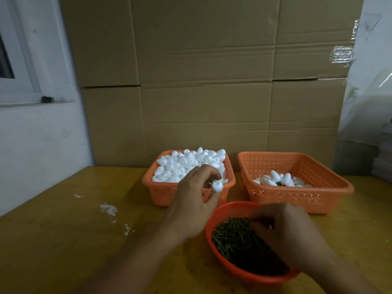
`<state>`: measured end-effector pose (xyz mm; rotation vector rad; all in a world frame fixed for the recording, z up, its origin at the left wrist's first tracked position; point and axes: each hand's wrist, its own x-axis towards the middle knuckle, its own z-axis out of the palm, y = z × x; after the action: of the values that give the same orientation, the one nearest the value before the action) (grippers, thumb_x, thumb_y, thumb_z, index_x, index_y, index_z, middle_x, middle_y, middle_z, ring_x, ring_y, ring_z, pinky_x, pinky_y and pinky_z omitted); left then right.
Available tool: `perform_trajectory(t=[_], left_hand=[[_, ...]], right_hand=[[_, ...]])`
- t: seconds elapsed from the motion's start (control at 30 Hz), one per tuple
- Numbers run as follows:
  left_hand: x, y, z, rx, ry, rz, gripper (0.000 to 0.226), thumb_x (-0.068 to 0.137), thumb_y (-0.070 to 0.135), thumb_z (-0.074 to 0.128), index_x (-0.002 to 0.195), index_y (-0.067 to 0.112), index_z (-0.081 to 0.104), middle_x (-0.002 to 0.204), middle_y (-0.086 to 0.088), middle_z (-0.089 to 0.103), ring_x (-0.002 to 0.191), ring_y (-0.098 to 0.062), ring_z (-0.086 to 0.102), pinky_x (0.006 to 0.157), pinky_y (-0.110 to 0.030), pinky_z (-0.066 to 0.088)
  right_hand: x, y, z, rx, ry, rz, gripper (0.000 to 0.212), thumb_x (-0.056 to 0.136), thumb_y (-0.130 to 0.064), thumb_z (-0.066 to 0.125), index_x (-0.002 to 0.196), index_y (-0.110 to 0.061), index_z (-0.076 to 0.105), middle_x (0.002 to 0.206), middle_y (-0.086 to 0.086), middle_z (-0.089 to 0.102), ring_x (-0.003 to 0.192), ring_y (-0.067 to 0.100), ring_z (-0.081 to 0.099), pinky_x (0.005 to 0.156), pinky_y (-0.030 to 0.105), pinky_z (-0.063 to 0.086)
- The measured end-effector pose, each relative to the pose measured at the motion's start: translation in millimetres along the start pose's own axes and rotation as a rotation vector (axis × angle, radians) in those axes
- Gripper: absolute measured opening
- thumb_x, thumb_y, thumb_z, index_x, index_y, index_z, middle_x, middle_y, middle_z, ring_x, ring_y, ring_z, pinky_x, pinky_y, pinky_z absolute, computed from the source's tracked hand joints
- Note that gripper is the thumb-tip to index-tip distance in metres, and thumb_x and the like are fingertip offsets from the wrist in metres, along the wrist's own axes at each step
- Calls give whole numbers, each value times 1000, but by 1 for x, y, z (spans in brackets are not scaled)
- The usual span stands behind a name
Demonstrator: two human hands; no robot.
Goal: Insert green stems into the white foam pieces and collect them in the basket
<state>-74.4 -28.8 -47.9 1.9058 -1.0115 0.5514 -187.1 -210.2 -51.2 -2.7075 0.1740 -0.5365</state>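
Note:
My left hand (194, 200) pinches one white foam piece (217, 186) between thumb and fingers, just in front of the left orange basket (163, 192), which is heaped with white foam pieces (186, 164). My right hand (284, 232) reaches into the round red bowl (214, 217), its curled fingertips down among the green stems (233, 238); whether a stem is pinched is hidden. The right orange basket (297, 164) holds a few foam pieces with stems (280, 180) at its bottom.
All three containers stand on a yellow-brown table (74, 240). White foam crumbs (109, 209) lie on the table to the left. A wall of cardboard boxes (201, 81) rises right behind the baskets, and a white wall with a window frame is at the left.

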Motion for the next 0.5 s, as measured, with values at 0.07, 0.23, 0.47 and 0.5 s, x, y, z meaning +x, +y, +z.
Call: perform_trajectory(t=[0.07, 0.23, 0.47, 0.5], left_hand=[[-10, 4, 1, -46, -22, 1, 21, 96, 19, 64, 111, 31, 56, 103, 16, 60, 101, -7, 59, 78, -13, 44], [-26, 6, 1, -127, -117, -33, 28, 101, 20, 55, 124, 33, 63, 113, 10, 62, 111, -12, 59, 91, -27, 48], [-33, 10, 4, -340, -219, -171, 37, 89, 13, 71, 118, 36, 63, 108, 9, 67, 102, -14, 65, 89, -40, 56], [-34, 11, 5, -357, -216, -174, 33, 90, 15, 70, 115, 36, 62, 106, 7, 68, 103, -15, 66, 89, -44, 56]], right_hand=[[-1, -2, -1, -84, -98, -31, 14, 88, -38, 69, 100, -43, 74, 92, -22, 72, 80, 1, 66, 75, 27, 57], [-2, -7, 1, -164, -279, -94, 22, 93, -53, 55, 106, -43, 69, 94, -19, 70, 83, 3, 65, 75, 29, 58], [2, -10, 3, -219, -451, -63, 31, 83, -61, 64, 101, -36, 70, 91, -12, 67, 83, 4, 62, 75, 31, 56], [2, -11, 4, -221, -454, -64, 29, 84, -58, 64, 102, -36, 71, 91, -12, 68, 83, 5, 62, 75, 32, 57]])
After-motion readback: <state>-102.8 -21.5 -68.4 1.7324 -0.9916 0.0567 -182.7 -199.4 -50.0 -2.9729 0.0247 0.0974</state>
